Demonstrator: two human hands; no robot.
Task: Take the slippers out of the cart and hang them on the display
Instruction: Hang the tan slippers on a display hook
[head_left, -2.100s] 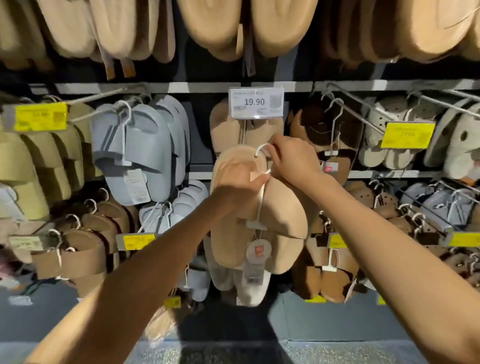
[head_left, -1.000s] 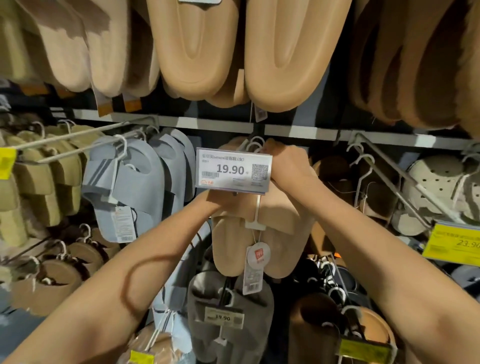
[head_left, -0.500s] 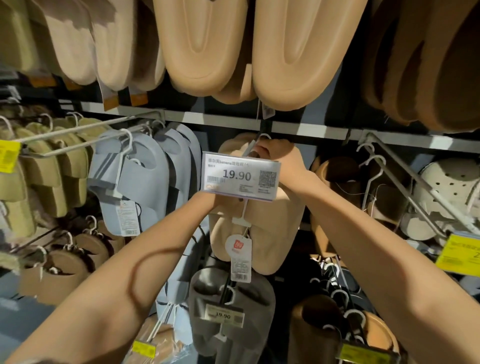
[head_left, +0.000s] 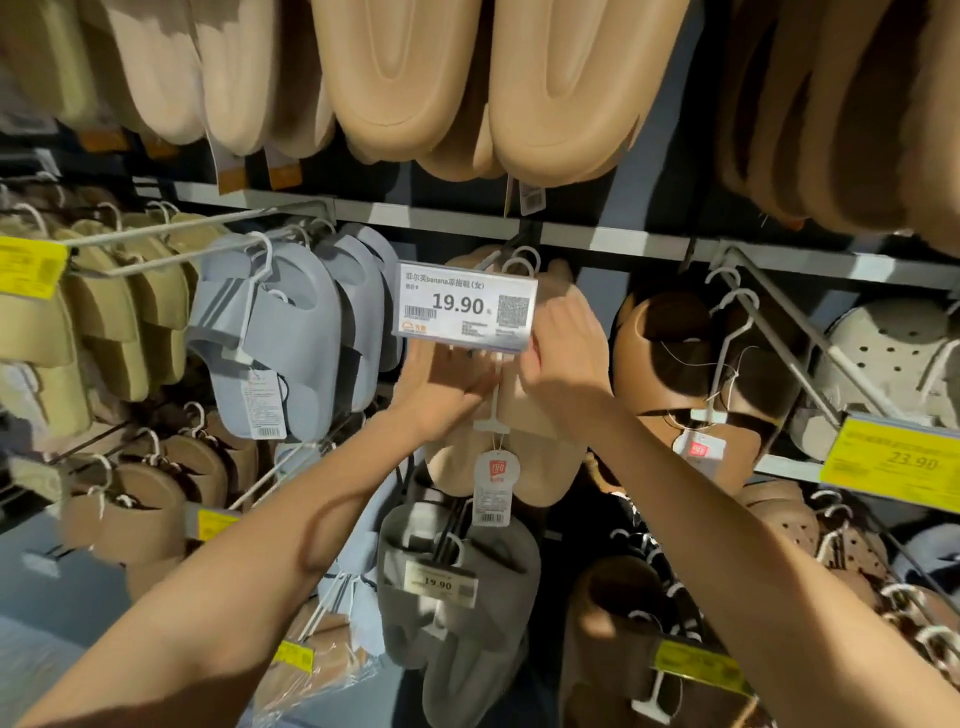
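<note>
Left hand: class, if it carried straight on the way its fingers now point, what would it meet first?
The left hand points up and right across the beige slippers; next in line, probably, are the right hand fingers, though depth is unclear.

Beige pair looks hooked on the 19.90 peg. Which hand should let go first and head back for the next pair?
Probably the left hand: it lies flat against the beige slippers below the price tag, gripping nothing. The right hand is higher, at the white hanger, so it can steady the pair.

The white price tag reads "banana" and "19.90"; a yellow tag reads "23.90".
</note>
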